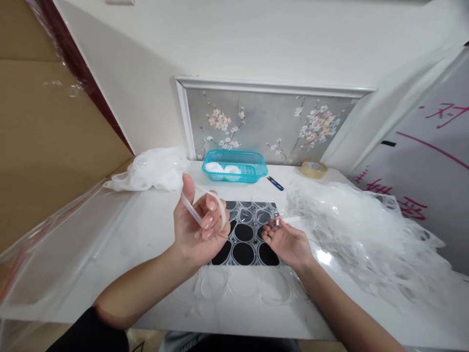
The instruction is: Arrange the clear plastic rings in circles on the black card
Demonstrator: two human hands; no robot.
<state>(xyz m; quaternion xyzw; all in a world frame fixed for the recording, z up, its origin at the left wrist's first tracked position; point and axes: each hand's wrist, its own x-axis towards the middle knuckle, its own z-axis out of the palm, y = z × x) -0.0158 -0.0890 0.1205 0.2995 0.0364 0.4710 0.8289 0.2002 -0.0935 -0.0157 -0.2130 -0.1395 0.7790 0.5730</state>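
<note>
My left hand (205,222) is raised above the table with its fingers curled. A thin translucent white ring (191,209) is looped between its thumb and fingers. My right hand (291,242) is pinched on a slim white stick-like tool (292,220), whose exact kind I cannot make out. Between the hands lies a black mat (244,233) under a clear plastic sheet (242,281) marked with rows of circles. The sheet reaches past the mat's near edge. My left hand hides part of the mat's left side.
At the back stands a turquoise plastic basket (252,173) with white ring rolls (232,170) inside. Blue thread snips (275,183) and a tape roll (314,169) lie to its right. Heaped clear cut-out sheets (366,234) cover the right; a white plastic bundle (152,168) sits back left.
</note>
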